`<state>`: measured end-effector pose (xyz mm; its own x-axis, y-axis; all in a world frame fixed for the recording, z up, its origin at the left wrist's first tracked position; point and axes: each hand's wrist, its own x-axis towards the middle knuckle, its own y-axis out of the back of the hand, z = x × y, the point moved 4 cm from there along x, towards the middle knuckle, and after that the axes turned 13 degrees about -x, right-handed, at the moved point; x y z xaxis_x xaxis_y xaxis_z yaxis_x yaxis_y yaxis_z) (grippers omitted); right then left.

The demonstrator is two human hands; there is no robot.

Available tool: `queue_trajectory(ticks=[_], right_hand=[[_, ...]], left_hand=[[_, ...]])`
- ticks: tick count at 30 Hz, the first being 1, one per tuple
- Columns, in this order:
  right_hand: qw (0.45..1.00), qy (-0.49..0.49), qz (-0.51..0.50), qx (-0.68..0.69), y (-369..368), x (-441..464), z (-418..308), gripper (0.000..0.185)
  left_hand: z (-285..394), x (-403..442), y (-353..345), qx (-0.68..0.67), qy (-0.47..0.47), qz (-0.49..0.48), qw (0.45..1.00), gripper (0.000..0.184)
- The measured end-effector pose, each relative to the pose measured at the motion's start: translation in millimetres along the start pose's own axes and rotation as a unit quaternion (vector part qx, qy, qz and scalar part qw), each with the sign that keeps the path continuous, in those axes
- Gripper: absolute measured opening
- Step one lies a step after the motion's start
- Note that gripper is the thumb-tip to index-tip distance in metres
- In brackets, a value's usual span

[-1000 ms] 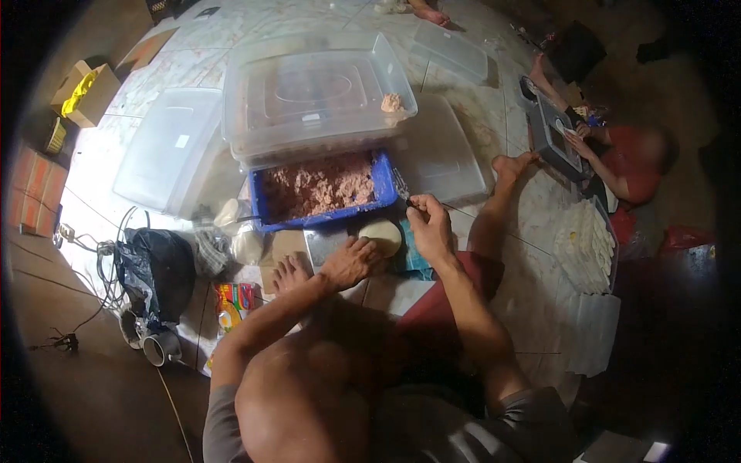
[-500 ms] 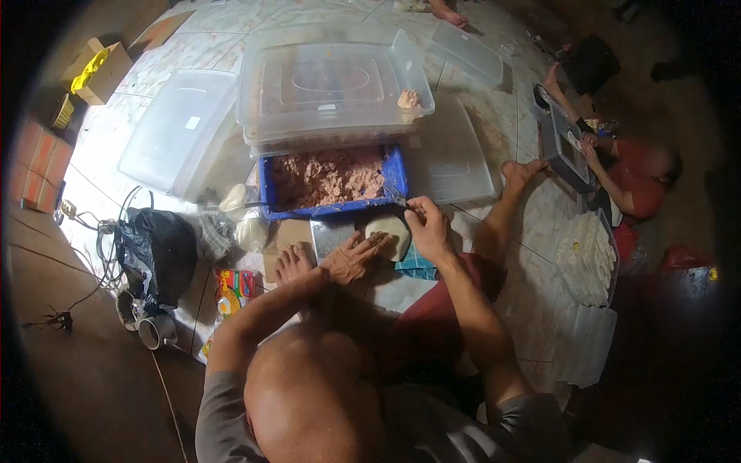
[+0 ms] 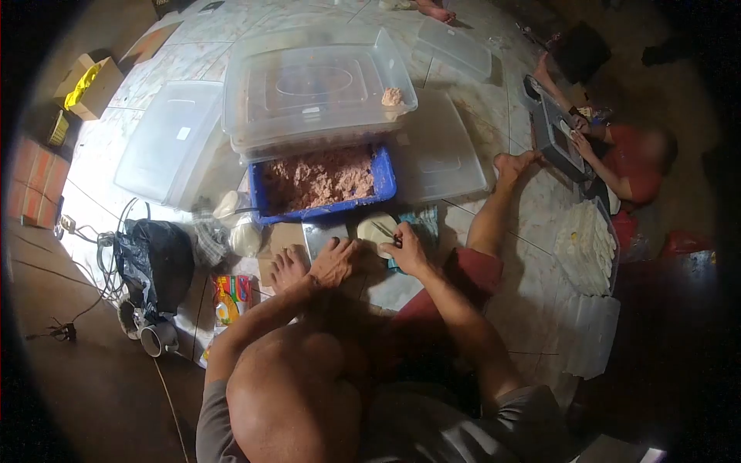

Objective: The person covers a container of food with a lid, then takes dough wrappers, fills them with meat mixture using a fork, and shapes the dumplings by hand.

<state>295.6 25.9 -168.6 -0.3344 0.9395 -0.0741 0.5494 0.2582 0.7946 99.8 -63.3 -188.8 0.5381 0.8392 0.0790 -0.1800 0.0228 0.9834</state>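
Note:
My right hand (image 3: 409,251) is closed around a fork (image 3: 397,235), which is over a pale round of dough (image 3: 372,229), perhaps a stack of wrappers. My fingers partly hide the fork. To its left, my left hand (image 3: 334,264) lies with fingers stretched out at the near edge of a shiny flat plate (image 3: 323,234); I cannot make out anything in it. Just beyond both hands stands a blue tub (image 3: 324,210) of pinkish minced filling (image 3: 324,177). Beside the dough lies a teal checked cloth (image 3: 424,224).
A large clear plastic box (image 3: 309,127) rises behind the tub, with lids (image 3: 166,143) around it. A black bag (image 3: 154,258), a mug (image 3: 158,338) and a colourful packet (image 3: 231,299) are at left. A co-worker (image 3: 637,166) and a container of pale pieces (image 3: 587,251) are at right.
My right hand has brought the fork from the tub's right corner down to the dough. My left hand has slid left, off the dough and onto the plate's edge.

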Motion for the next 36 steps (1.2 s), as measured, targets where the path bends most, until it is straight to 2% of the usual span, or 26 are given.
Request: queue_trajectory(ticks=[1,3,4,6,7,8,9,10,11,12,13,14,15,16,17,18,20,22,24,26,30,32,33,34,36], right_hand=[[1.000,0.015,0.000,0.010,-1,2,0,0.033],[0.999,0.027,0.002,0.024,1,4,-5,0.031],[0.999,0.047,0.014,0.022,9,3,-14,0.028],[0.997,0.069,0.027,0.020,15,7,-23,0.026],[0.993,0.108,0.030,-0.026,13,9,-27,0.026],[0.985,0.151,0.035,-0.073,12,12,-32,0.025],[0.985,0.159,0.031,-0.055,13,12,-36,0.028],[0.984,0.166,0.031,-0.054,20,10,-41,0.028],[0.984,0.163,0.027,-0.073,31,8,-43,0.027],[0.983,0.158,0.022,-0.092,42,5,-46,0.027],[0.987,0.139,0.045,-0.062,50,0,-45,0.025],[0.990,0.134,0.034,-0.032,57,-2,-39,0.024],[0.989,0.098,-0.003,0.113,51,-4,-32,0.024],[0.965,0.058,-0.037,0.254,44,-9,-24,0.023],[0.965,0.055,-0.037,0.252,43,-15,-17,0.023],[0.919,-0.030,-0.143,0.366,38,-23,-11,0.024],[0.846,-0.110,-0.238,0.465,32,-30,-11,0.026],[0.901,-0.120,-0.135,0.394,35,-24,-33,0.030],[0.911,-0.118,-0.119,0.376,28,-16,-24,0.029],[0.979,-0.040,-0.007,0.198,24,-6,-5,0.034],[0.990,0.014,0.027,0.136,39,0,-28,0.038],[0.992,-0.018,0.117,0.036,45,4,-25,0.032],[0.992,-0.074,0.066,0.073,45,5,-14,0.027],[0.993,-0.071,0.064,0.071,48,5,-9,0.027],[0.988,-0.046,0.134,0.066,56,3,-1,0.021]], left_hand=[[0,1,6,0.003,-0.002,-0.003,1.000,0.038],[2,1,11,-0.025,-0.015,-0.098,0.995,0.042],[1,0,-1,-0.024,-0.017,-0.101,0.994,0.042],[4,3,-11,-0.093,-0.062,-0.010,0.994,0.046],[4,3,-14,-0.092,-0.061,-0.010,0.994,0.046],[6,4,-13,-0.102,-0.101,0.027,0.989,0.048],[7,4,-8,-0.110,-0.139,0.065,0.982,0.050],[8,3,-3,-0.105,-0.134,0.066,0.983,0.050],[5,3,-4,-0.212,-0.033,0.027,0.976,0.048],[3,2,-2,-0.317,0.068,-0.014,0.946,0.046],[8,2,32,-0.420,0.038,0.088,0.902,0.031],[12,5,44,-0.423,0.042,0.087,0.901,0.031],[9,7,51,-0.570,0.098,0.124,0.806,0.026],[8,12,59,-0.698,0.149,0.156,0.683,0.020],[9,20,69,-0.779,0.164,0.178,0.578,0.019],[8,26,79,-0.845,0.189,0.131,0.483,0.023],[1,36,80,-0.821,0.176,0.143,0.523,0.028],[-4,40,72,-0.813,0.163,0.145,0.540,0.029],[-7,38,66,-0.804,0.156,0.146,0.555,0.030],[-10,36,60,-0.811,0.213,0.127,0.530,0.034],[-7,37,46,-0.847,0.152,0.133,0.491,0.031],[-14,42,21,-0.700,0.173,0.126,0.682,0.027],[-11,45,30,-0.682,0.191,0.123,0.695,0.027],[-9,51,26,-0.682,0.191,0.126,0.695,0.027],[-7,62,24,-0.726,0.130,0.171,0.653,0.027]])
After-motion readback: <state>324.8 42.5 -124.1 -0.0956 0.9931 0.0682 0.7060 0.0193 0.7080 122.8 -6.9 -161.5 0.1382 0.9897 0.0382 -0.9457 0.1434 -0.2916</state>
